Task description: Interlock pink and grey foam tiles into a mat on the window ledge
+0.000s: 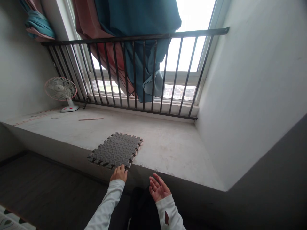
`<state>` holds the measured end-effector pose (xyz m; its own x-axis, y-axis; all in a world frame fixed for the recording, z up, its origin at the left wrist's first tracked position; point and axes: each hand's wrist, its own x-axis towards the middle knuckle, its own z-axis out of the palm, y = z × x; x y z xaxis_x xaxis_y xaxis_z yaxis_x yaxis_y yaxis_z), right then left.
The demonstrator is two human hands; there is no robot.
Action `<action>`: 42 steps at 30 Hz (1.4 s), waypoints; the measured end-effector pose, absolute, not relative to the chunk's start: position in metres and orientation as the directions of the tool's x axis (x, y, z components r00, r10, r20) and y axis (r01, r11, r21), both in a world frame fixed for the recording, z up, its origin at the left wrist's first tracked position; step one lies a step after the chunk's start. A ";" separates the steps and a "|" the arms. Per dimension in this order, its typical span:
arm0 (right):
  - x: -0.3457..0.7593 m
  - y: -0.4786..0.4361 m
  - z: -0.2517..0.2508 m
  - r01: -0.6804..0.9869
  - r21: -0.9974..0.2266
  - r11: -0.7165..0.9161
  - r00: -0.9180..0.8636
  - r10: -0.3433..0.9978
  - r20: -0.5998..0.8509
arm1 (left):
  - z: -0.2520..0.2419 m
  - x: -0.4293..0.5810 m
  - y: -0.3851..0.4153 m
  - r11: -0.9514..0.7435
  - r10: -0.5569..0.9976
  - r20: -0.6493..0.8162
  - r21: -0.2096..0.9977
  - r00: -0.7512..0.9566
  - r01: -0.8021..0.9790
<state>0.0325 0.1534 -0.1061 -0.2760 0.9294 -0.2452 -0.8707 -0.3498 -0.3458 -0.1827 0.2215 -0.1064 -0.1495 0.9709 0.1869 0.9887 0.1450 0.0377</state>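
Note:
A small stack of grey interlocking foam mats (117,148) with a raised pattern and jigsaw edges lies on the window ledge. Its near side juts a little over the ledge's front edge. My left hand (119,173) is at the stack's near right corner, fingers closed on the border of the foam mats; the thumb side is partly hidden. To the right of the mats, just in front of the ledge, my right hand (159,188) is open, palm turned up, fingers loosely bent and holding nothing.
A white fan (70,105) with a pink rim stands at the ledge's left end. Nearby lies a thin pinkish stick (91,119). Black railing (153,111) runs before the window, with blue and pink curtains (141,19) behind it. A white wall (251,89) bounds the right.

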 end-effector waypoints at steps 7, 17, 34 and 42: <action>0.033 0.152 -0.106 -0.875 -0.331 -0.354 -0.281 0.927 -0.247 | -0.087 -0.182 0.226 0.187 0.980 -0.079 0.062 -0.182 0.980; 0.036 0.148 -0.095 -0.865 -0.328 -0.381 -0.312 0.918 -0.245 | -0.081 -0.185 0.226 0.160 0.985 -0.061 0.024 -0.158 0.987; 0.086 0.114 -0.119 -0.899 -0.384 -0.212 -0.051 0.920 -0.388 | -0.063 -0.049 0.222 -0.167 0.921 0.389 0.430 -0.015 0.887; 0.190 0.095 -0.151 -0.654 -0.753 -0.068 0.361 0.847 -0.390 | -0.120 0.105 0.114 -0.725 0.649 0.464 0.617 0.603 0.307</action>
